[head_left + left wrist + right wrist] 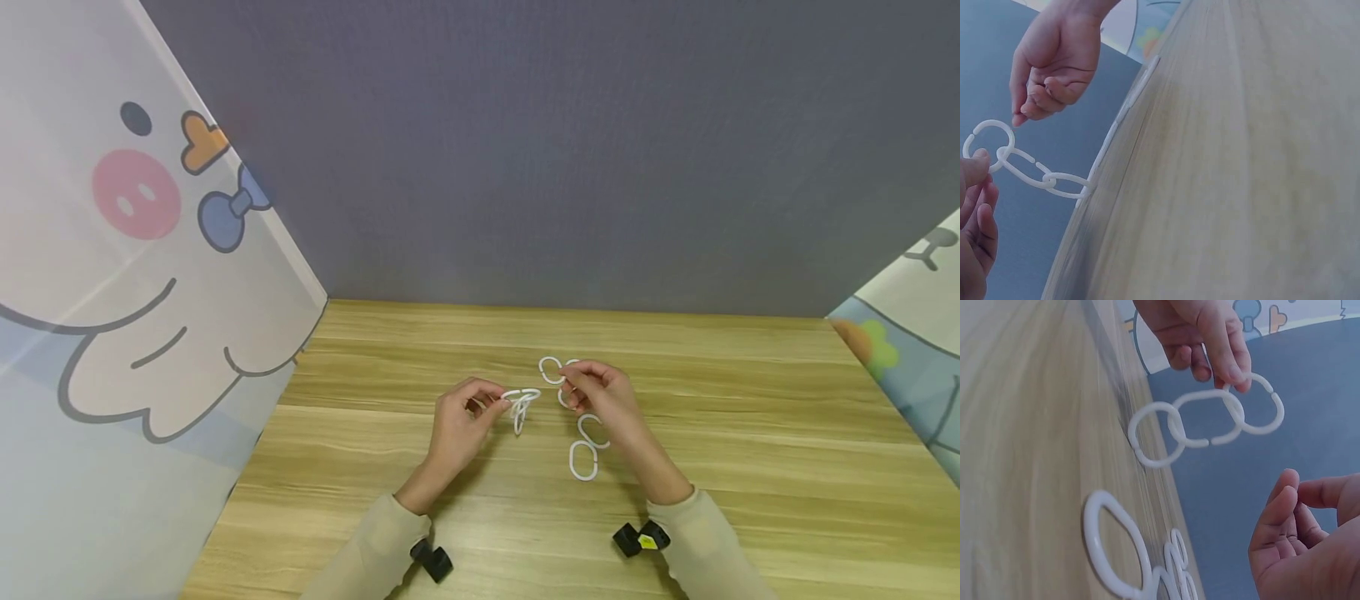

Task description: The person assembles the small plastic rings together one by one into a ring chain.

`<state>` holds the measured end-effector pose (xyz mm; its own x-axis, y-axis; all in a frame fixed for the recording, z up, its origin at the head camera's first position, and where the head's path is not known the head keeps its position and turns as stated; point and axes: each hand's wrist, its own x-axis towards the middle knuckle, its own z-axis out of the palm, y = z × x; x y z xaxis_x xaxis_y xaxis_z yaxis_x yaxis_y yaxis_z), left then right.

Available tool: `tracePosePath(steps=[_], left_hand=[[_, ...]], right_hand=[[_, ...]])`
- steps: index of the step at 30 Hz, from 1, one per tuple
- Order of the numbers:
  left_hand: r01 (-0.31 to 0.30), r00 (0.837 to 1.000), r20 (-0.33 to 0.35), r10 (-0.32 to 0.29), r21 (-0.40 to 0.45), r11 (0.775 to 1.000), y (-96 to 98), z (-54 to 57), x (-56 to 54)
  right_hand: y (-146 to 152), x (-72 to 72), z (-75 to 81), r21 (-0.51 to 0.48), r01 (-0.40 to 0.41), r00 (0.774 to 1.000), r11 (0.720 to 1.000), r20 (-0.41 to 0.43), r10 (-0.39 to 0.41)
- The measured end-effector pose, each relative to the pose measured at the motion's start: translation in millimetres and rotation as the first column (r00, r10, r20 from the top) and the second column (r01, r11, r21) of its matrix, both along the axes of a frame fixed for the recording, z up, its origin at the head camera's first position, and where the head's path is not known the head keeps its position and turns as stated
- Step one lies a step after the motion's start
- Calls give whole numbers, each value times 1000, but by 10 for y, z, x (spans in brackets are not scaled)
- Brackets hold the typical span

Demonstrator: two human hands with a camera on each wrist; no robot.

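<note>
Right wrist view, smooth white split-oval links (1204, 395), chained, wood-grain tabletop (1035, 456)

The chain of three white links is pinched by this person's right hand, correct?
Not quite: as the head view shows, it is the person's left hand that pinches the chain of three white links.

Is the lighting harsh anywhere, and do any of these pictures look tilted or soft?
Head view: fairly even light, with only soft shadows on the yellowish-brown wood-grain table; left wrist view: steeply tilted and slightly hazy, the table's grain soft; right wrist view: tilted too, grain again soft, though the raised chain of white, oval, plastic-looking links keeps readable outlines.
</note>
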<state>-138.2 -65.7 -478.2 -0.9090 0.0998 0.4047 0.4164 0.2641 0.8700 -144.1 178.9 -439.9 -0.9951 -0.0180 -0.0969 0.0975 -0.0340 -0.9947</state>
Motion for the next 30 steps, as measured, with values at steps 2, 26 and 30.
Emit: tracePosePath(steps=[2, 26, 30], left_hand=[[-1, 1000, 3, 1, -2, 1000, -3, -3, 1], [-3, 1000, 11, 3, -1, 1000, 0, -10, -5], [-3, 1000, 12, 3, -8, 1000, 10, -14, -4]], right_hand=[[18, -14, 6, 9, 14, 1000, 1000, 8, -14], [194, -136, -212, 286, -3, 999, 958, -49, 18], [217, -144, -282, 335, -5, 996, 942, -79, 33]])
